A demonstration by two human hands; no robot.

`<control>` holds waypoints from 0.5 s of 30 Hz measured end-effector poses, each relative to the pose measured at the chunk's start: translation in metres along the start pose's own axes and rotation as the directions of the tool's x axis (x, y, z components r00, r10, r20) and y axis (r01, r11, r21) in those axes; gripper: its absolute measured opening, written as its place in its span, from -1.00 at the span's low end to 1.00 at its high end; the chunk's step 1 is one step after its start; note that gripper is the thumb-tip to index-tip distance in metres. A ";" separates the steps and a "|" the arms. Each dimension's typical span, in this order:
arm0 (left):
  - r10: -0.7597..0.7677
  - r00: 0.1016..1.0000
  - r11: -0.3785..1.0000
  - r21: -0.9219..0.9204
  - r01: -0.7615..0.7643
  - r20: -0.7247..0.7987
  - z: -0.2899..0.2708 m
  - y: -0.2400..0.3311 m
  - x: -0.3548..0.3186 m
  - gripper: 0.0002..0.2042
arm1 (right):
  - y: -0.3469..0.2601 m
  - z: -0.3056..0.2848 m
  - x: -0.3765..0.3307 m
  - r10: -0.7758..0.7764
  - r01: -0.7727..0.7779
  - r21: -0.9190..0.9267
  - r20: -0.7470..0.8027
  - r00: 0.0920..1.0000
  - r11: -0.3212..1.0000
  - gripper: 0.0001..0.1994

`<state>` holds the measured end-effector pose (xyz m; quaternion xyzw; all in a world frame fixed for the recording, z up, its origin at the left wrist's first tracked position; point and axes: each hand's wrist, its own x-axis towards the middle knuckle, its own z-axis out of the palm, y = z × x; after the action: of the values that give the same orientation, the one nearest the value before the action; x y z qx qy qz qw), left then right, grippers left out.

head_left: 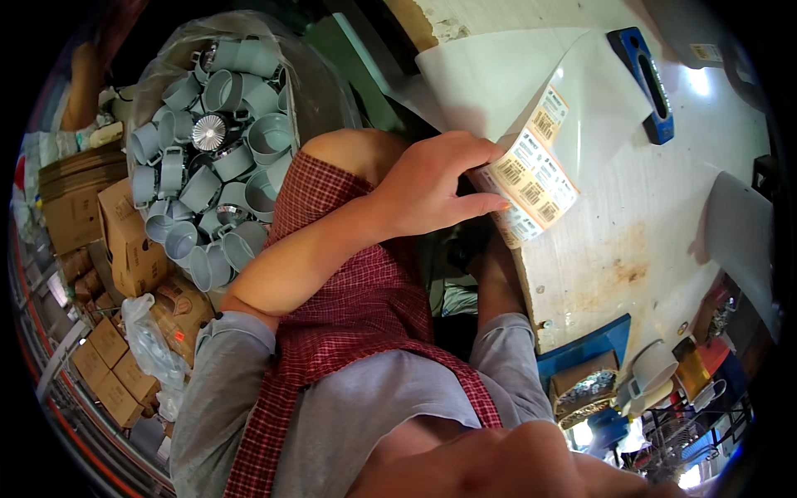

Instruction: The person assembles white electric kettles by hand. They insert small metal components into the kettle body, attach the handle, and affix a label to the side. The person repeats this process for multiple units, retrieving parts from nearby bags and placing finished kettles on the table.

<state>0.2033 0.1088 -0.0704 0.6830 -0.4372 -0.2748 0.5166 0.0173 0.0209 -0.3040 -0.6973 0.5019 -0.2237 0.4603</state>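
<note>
A sheet of white and pale-orange printed labels (pixel 531 178) lies at the near left edge of the white worktable, part of it curling upward. My left hand (pixel 432 187) grips the sheet's left side, the thumb low and the fingers along its upper left. My right forearm (pixel 503 286) reaches up beside the table edge. The right hand is mostly hidden in shadow below the labels, so its fingers cannot be made out. A large white backing paper (pixel 490 79) spreads behind the sheet.
At left, a clear plastic bag (pixel 311 79) holds many grey-green mugs (pixel 270 137). Cardboard boxes (pixel 133 245) stack beyond it. A blue slotted tool (pixel 662 131) lies on the stained worktable (pixel 602 274). A blue tray (pixel 610 332) and a white mug (pixel 653 365) sit lower right.
</note>
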 end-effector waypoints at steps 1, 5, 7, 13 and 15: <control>-0.056 0.998 0.998 -0.006 0.056 0.017 0.004 -0.001 -0.002 -0.67 | 0.002 -0.001 -0.005 0.015 -0.015 -0.010 0.003 1.000 1.000 -0.35; -0.368 0.924 0.898 -0.218 0.382 0.103 0.010 0.004 0.011 -0.66 | 0.006 -0.013 -0.026 0.050 -0.051 -0.079 -0.010 0.999 0.996 -0.35; -0.366 0.930 0.887 -0.295 0.355 0.017 0.003 0.001 0.010 -0.67 | 0.007 -0.022 -0.049 0.113 -0.074 -0.235 0.159 0.981 0.969 -0.35; -0.186 0.956 0.904 0.341 0.257 -0.228 -0.039 -0.002 0.013 -0.61 | -0.263 -0.165 -0.065 -0.385 0.320 0.220 0.628 0.676 0.921 -0.72; 0.294 0.935 0.744 0.662 -0.094 -0.198 -0.035 0.020 0.030 -0.58 | -0.301 -0.179 0.000 -0.450 0.454 -0.056 0.063 0.891 0.889 -0.66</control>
<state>0.2399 0.0972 -0.0379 0.8009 -0.4934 0.0503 0.3356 0.0274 -0.0320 0.0416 -0.8156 0.3222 -0.2903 0.3832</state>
